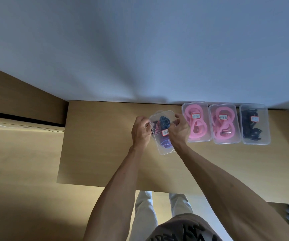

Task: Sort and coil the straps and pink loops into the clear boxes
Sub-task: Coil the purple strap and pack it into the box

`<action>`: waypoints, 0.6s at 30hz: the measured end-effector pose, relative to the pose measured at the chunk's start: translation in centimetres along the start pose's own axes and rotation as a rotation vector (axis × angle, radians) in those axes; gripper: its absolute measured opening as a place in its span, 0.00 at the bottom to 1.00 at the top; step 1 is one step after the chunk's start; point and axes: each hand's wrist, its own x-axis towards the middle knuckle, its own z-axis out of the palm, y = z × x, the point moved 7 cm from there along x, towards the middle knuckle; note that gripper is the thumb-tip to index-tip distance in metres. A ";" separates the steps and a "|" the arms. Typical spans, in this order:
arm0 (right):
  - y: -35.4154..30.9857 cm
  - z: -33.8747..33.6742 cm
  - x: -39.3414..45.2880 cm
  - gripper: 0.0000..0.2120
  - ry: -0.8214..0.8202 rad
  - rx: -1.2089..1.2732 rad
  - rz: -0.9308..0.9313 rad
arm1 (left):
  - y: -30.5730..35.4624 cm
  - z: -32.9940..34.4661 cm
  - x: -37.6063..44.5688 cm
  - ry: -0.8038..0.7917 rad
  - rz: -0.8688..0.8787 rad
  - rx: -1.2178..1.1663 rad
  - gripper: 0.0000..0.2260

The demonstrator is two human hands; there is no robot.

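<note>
clear box point(163, 146): lidded, tilted, dark striped straps point(163, 126) inside | fingers point(146, 126): both hands grip its sides

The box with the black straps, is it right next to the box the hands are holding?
No, the box with the black straps stands at the far right of the row, with two boxes of pink loops between it and the held box.

4 clear boxes on 1 desk point(105, 153): 2 with pink loops point(196, 125) point(224, 125), 1 with black straps point(251, 126), 1 with blue striped straps point(163, 133). 4 white labels, one per box. 2 hands point(141, 131) point(179, 130), both on the striped-strap box.
</note>
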 end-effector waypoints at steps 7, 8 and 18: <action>-0.1 0.1 0.1 0.18 0.012 -0.005 -0.005 | -1.1 -0.1 1.2 -0.041 -0.099 0.079 0.05; -0.1 0.0 0.1 0.17 0.014 -0.006 -0.012 | -1.2 -0.1 1.3 -0.047 -0.126 0.073 0.04; -0.2 -0.7 0.0 0.19 -0.017 0.023 -0.010 | -0.3 -1.5 -0.7 0.214 -0.143 -0.109 0.03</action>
